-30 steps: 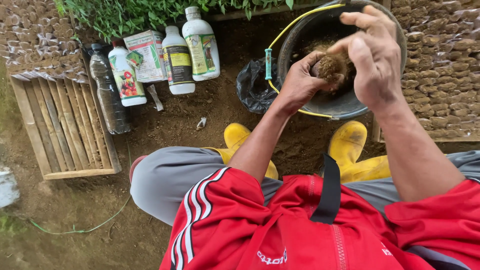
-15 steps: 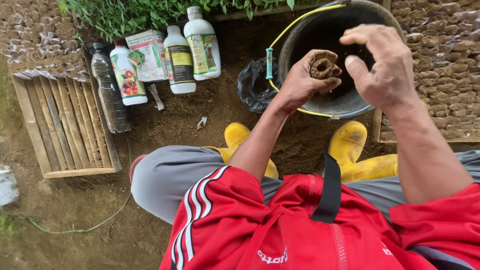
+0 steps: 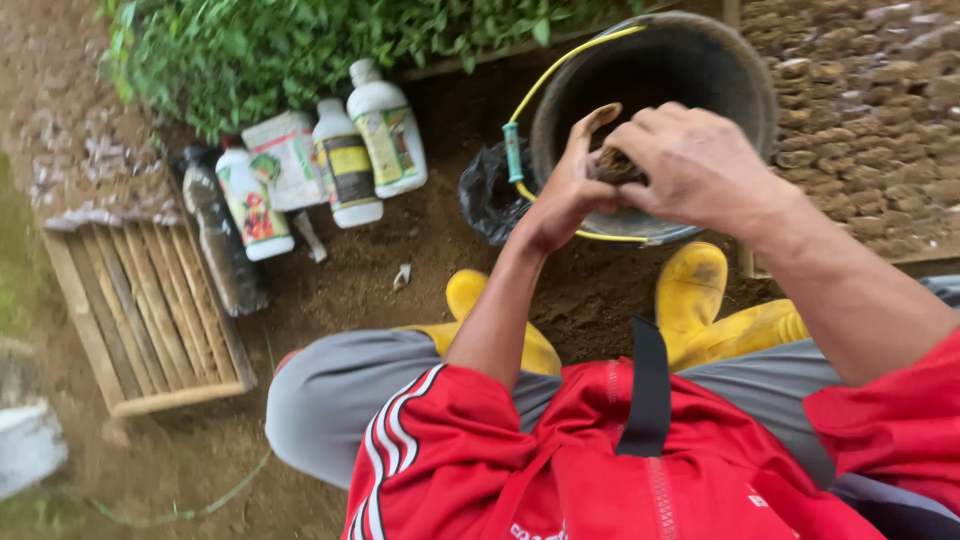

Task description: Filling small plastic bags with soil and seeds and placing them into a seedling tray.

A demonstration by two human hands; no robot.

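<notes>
A brown soil plug is gripped between the left hand and right hand over the black bucket.

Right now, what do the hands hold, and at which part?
A small brown soil-filled pot, held over the bucket. The left hand grips its left side; the right hand covers its top and right side.

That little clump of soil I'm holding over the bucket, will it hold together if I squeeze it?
The soil clump looks rough and crumbly, so a hard squeeze would probably break it. Both the left hand and the right hand cup it, suggesting it needs support. It seems light.
</notes>
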